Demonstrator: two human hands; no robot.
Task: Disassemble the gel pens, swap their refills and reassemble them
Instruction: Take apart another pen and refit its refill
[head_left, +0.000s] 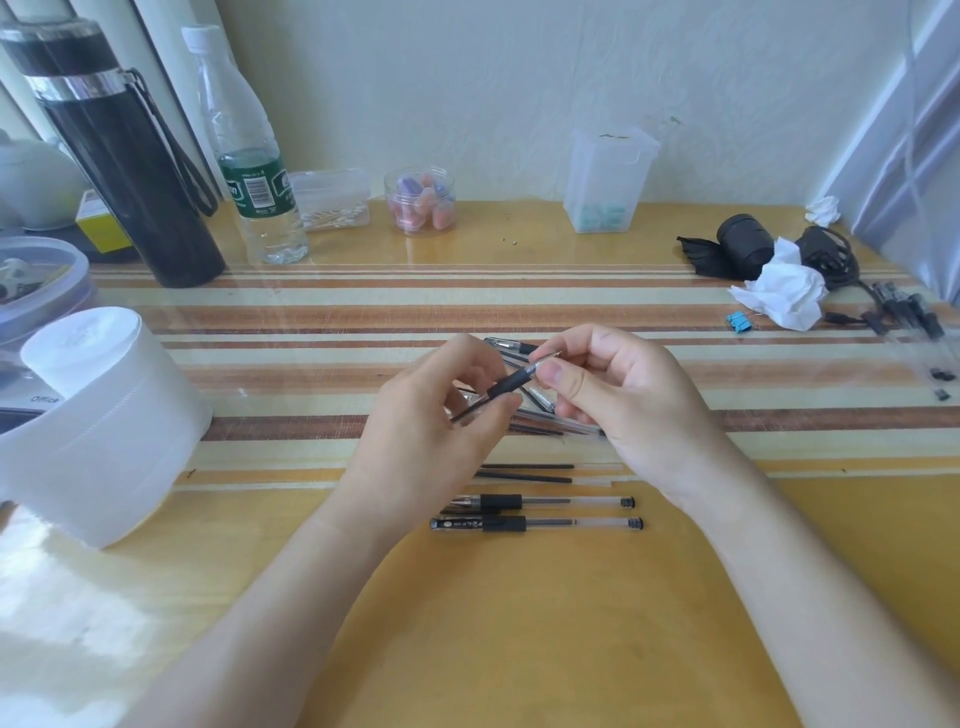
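The pen (511, 383) spans both hands, its axis running 8 to 2 o'clock, left hand (436, 415) pinching its lower end, right hand (623, 405) pinching its tip end.

Your one view comes from the camera on your head, facing forward and down over the table (519, 623) toward the wall (519, 78). It sits close above your left hand (421, 415) and right hand (634, 395), mid-frame.

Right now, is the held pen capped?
Uncapped: held pen shows its bare tip at the right hand; left hand grips its barrel.
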